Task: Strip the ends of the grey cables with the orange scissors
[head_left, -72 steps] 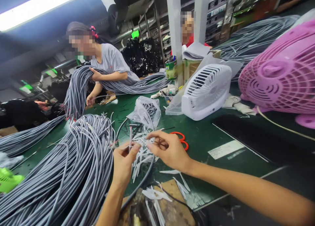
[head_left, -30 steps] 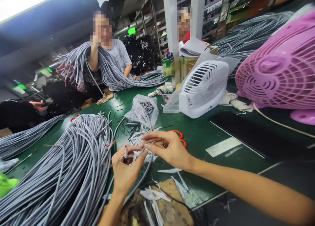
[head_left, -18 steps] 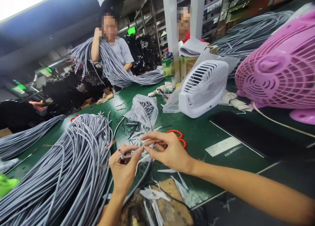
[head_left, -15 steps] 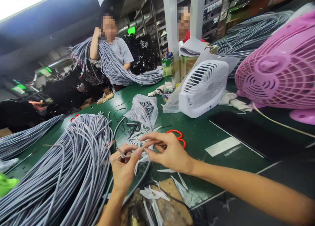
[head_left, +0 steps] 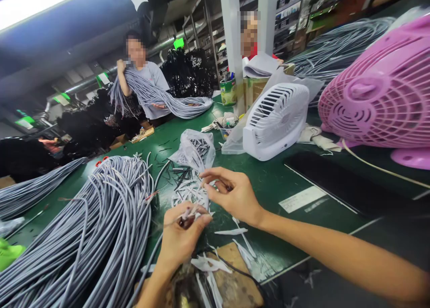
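Observation:
In the lower middle, my left hand (head_left: 183,232) is closed around the end of a grey cable, with pale, frayed material showing at the fingers. My right hand (head_left: 235,194) is just above and to the right, its thumb and fingertips drawn together; whatever they pinch is too small to make out. Beneath and beyond the fingers lie short white and dark tubing pieces (head_left: 190,189) and a clear plastic bag (head_left: 195,149) of similar pieces. A large bundle of grey cables (head_left: 110,214) lies left of my left hand.
Right of the hands stand a white fan (head_left: 278,120) and a pink fan (head_left: 372,86). A black flat panel (head_left: 339,182) and a paper label (head_left: 302,199) lie nearer. A brown block (head_left: 235,272) with white scraps sits in front. Across the table, a person (head_left: 151,82) holds a cable bundle.
My hands have come apart; the left has moved right and slightly down, the right slightly up. The red scissors are now hidden behind my right hand. The person opposite has shifted with the cables.

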A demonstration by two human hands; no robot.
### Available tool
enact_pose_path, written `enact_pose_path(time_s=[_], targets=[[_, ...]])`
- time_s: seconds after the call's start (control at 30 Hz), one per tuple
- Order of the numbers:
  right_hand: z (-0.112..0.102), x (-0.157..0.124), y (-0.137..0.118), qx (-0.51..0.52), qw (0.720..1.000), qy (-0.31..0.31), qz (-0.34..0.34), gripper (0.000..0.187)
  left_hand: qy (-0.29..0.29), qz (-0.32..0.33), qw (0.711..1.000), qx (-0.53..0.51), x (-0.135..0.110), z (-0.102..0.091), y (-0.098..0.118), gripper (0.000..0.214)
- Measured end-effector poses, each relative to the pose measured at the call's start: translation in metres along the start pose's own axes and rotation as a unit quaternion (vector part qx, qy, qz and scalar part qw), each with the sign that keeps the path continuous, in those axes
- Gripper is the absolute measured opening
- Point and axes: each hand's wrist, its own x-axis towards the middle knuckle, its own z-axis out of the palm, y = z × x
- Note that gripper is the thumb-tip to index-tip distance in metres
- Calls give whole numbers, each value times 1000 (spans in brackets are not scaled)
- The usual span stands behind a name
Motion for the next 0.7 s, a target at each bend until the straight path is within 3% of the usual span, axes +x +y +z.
enact_pose_path(time_s=[0.1, 0.17, 0.33, 0.47, 0.57, 0.63, 0.7], targets=[[1, -2, -2, 6, 1000, -25, -3, 19, 102, -9, 995, 0, 1, -1, -1, 18], [2, -4, -4, 7, 999, -37, -12, 19, 139, -13, 990, 3, 2, -2, -3, 19], [2, -2, -2, 7, 1000, -25, -1, 18, 118, 4, 993, -4, 1, -3, -4, 16], [-4, 2, 0, -25, 998, 47, -15, 15, 130, -9, 991, 3, 0, -5, -4, 16], [-5, -3, -1, -88, 984, 60, -140, 13, 139, -8, 990, 21, 1, -4, -5, 11], [-2, -10, -1, -120, 956, 17, -267, 17, 128, 6, 992, 23, 1, -2, -7, 14], [2, -16, 2, -138, 931, -34, -337, 22, 109, 16, 994, 4, 0, 0, -8, 32]])
